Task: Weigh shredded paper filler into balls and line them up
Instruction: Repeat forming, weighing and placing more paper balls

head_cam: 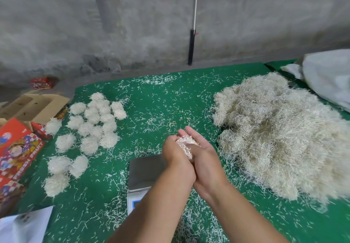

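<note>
Two bare hands are meeting above the green felt-covered table (161, 95), cupping a small wad of pale shredded paper filler (186, 145) between them. The left hand (175, 153) is curling round the wad from the left, and the right hand (203, 157) is lying against it from the right with fingers stretched toward the far side; the wad is sitting between the palms, only its top and a strip down the middle showing. Directly beneath and just near of the hands, a flat silver digital scale (144, 170) is lying on the felt, its right part covered by the left forearm and its display mostly hidden, so no reading can be made out. At the right, a large loose heap of the same pale shredded paper (280, 138) is spreading out, running off the frame's right edge. At the left, a cluster of finished pale paper balls (94, 121) is sitting in rough rows. Farther left, colourful printed cartons (17, 150) are being cut off by the frame edge, and their lettering is too blurred to read.
</note>
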Tool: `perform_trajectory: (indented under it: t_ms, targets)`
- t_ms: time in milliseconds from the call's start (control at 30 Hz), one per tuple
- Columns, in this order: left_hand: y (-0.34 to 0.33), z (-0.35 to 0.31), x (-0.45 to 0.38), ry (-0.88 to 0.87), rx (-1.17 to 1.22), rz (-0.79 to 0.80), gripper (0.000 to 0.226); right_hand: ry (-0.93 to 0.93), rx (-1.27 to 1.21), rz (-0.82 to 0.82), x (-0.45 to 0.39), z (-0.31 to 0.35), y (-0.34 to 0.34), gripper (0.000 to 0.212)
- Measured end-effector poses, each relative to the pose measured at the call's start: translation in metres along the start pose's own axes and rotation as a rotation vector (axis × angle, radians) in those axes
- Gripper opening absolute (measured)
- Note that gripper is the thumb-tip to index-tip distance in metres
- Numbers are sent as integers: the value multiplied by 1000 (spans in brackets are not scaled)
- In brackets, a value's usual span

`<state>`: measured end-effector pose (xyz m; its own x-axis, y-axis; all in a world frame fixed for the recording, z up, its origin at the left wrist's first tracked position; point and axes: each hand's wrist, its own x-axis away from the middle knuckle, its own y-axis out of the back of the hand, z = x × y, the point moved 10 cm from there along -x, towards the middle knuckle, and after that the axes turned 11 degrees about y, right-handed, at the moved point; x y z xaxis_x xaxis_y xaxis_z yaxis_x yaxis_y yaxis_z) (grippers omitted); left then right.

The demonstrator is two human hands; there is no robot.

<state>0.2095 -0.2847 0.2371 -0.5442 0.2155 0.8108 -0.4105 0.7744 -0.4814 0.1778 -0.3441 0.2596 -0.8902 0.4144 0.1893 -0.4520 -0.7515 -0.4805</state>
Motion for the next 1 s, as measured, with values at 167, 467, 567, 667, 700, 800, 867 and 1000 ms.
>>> perform_trajectory:
  t_ms: [167,467,567,667,700,800,867,1000]
  targets:
    - [5,14,21,-4,-57,34,42,110,78,38,4,15,12,59]
    - [-11,-30,98,-1174,-777,-24,44,60,33,185,19,7,-3,33]
    - [-12,-45,89,-1223,-864,-67,51,-17,-61,255,22,-7,-15,29]
    - [4,-61,65,-1139,-931,-169,50,-118,-170,299,28,-29,-24,33]
    - [13,-66,56,-1082,-905,-180,47,-151,-201,319,31,-36,-27,37]
    - [42,-72,32,-897,-860,-173,33,-191,-131,387,42,-56,-23,45]
    - [64,-70,25,-810,-859,-161,35,-202,-9,425,49,-71,-15,49]
    - [122,-56,6,-521,-629,-80,40,-225,327,480,65,-96,-16,46]
